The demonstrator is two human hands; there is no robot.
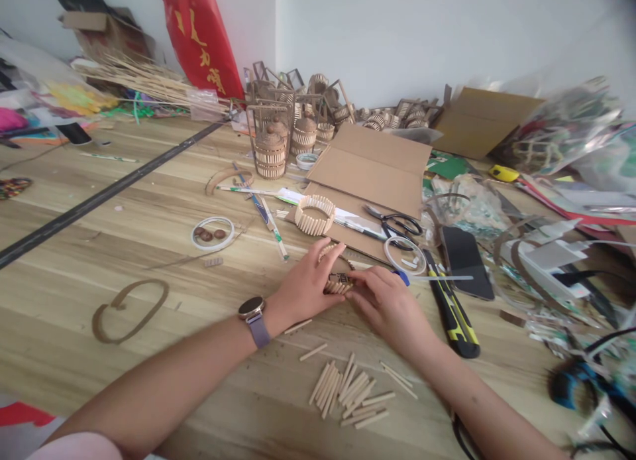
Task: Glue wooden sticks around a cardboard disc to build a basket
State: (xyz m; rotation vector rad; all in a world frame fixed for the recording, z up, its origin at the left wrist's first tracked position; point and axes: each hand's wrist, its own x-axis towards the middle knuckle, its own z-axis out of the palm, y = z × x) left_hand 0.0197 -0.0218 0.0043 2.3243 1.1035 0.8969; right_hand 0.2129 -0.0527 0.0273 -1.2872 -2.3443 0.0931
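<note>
Between my two hands is a small ring of short wooden sticks [338, 287], low on the table, with dark printed characters showing inside it. My left hand [311, 281], with a watch [252, 307] on the wrist, curves around the ring's left side, thumb at the front and fingers at the back. My right hand [390, 306] pinches the ring's right edge; its fingertips partly hide what they press. Just beyond stands a similar stick ring [315, 216]. Loose short sticks [354, 390] lie in a pile nearer to me.
Scissors [395, 225], a utility knife [452, 307] and a phone [467, 261] lie on the right. A cardboard sheet [372, 162] and small stick-built lidded buckets [271, 152] stand behind. At left are a white tape ring [212, 233] and a brown strip loop [130, 311].
</note>
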